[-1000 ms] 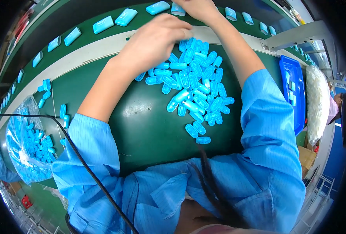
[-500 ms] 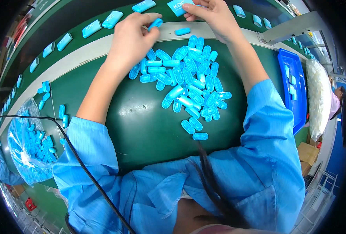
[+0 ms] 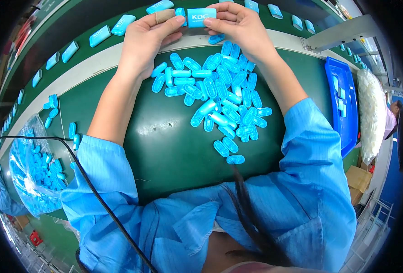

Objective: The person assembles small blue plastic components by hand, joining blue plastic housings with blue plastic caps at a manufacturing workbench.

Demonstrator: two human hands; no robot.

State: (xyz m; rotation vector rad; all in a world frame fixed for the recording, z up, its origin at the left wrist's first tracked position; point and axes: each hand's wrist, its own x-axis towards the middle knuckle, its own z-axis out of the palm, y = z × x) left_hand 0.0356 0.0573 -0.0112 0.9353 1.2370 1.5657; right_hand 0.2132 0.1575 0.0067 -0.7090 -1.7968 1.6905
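Note:
My left hand (image 3: 140,43) pinches a small blue oval cap (image 3: 180,13) between thumb and fingers; a tan bandage wraps its index finger. Facing it, my right hand (image 3: 248,34) grips a flat light-blue plastic shell (image 3: 198,19) with white print. The cap is lined up with the shell's left end, close beside it; whether they touch I cannot tell. Below both hands, a heap of blue oval caps (image 3: 222,86) covers the middle of the green table (image 3: 165,150). One loose cap (image 3: 216,39) lies by the pale rail, under my right hand.
Beyond the pale rail (image 3: 97,66), a green conveyor carries spaced blue shells (image 3: 100,36). At right are a blue tray (image 3: 350,123) holding several pieces, a white bag (image 3: 370,113) and a metal bracket (image 3: 342,34). A clear bag of caps (image 3: 37,168) and black cable (image 3: 90,182) lie left.
My hands have come together: the shell has moved left and down, and the cap up to its left end. The shells on the conveyor have shifted left.

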